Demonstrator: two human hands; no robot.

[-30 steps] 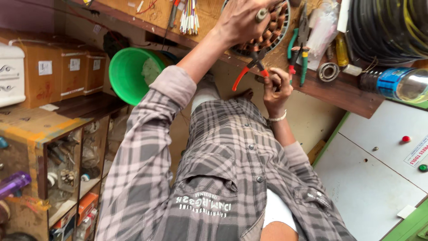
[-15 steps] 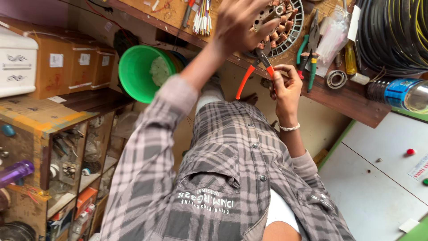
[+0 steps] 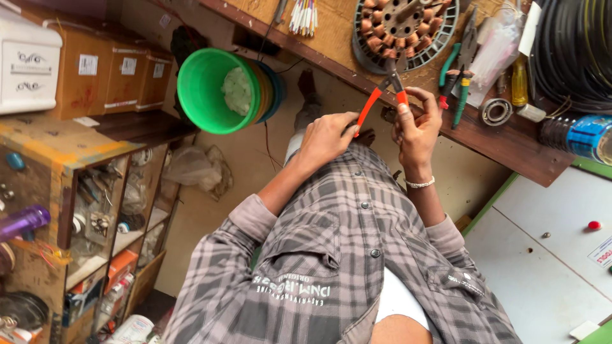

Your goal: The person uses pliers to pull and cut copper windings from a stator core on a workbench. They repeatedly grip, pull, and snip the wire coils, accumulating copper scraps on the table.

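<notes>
Nearest the camera, the plaid shirt fills the lower view; both forearms rise from it toward the near edge of the desk.

Left hand: its fingers are curled together around the end of one orange handle of the pliers; half a second ago this hand was raised onto the round copper-wound stator, and it has since come down off it.

Right hand: fingers clamped on the other handle close to the pivot, thumb on top; its position is much as before.

The pliers are held between the two hands, in the air just short of the desk's near edge, handles splayed, nose pointing toward the stator; whether the nose grips anything cannot be told, since it overlaps the stator's rim.

Finding: the stator now lies untouched at the far edge of the desk, and the work has passed from the stator to the tool, with both hands on it.

Further along the desk: green-handled pliers, a bearing ring, a coil of black cable at the right end; a blue-labelled bottle at the near right corner.

Beyond the desk's left end: a green bucket; a cluttered shelf unit.
</notes>
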